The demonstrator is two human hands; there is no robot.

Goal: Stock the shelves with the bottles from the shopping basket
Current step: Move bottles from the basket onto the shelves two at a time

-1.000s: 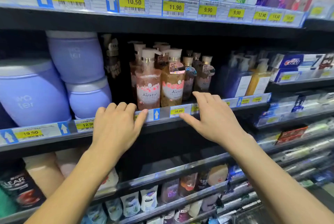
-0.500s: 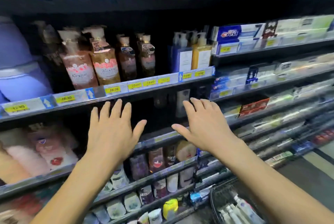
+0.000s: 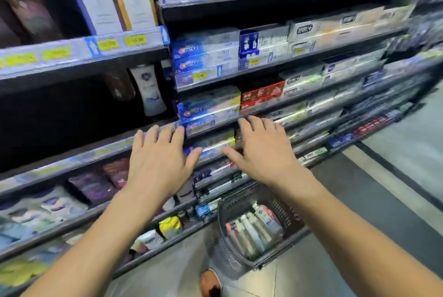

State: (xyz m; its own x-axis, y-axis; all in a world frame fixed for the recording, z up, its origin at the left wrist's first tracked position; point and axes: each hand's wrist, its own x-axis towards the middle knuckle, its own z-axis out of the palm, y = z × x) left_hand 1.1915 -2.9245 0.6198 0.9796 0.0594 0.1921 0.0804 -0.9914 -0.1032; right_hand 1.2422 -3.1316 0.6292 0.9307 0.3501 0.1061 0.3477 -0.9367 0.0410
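- Two bare hands are stretched out above the shopping basket (image 3: 239,197), palms down, fingers straight and spread, holding nothing.
- Left hand (image 3: 158,162) is released and empty. It is up and to the left of the basket, in front of a shelf edge, and I cannot tell whether it touches that edge.
- Right hand (image 3: 263,150) is also released and empty. It is almost straight above the basket, thumb pointing toward the left hand, the two hands near each other but apart.
- Shopping basket is dark mesh and stands on the floor (image 3: 395,176) at the foot of the shelves (image 3: 72,160), below the right forearm.
- Bottles (image 3: 254,227) lie inside the basket, packed side by side. They are white and pinkish — labels too blurred to read.
- Shelves rise behind and to the left of the basket, tier on tier, with yellow price tags (image 3: 135,40) along the upper edges.
- Toothpaste boxes (image 3: 208,105) are stacked flat on the tiers above the basket, beyond the fingertips of both hands.
- White bottle (image 3: 148,90) stands upright on a dark shelf, high above and to the left of the basket.
- Yellow pack (image 3: 170,226) sits on the lowest tier, just left of the basket.
- Shoe toe (image 3: 210,282) — orange — is on the floor on the near side of the basket.
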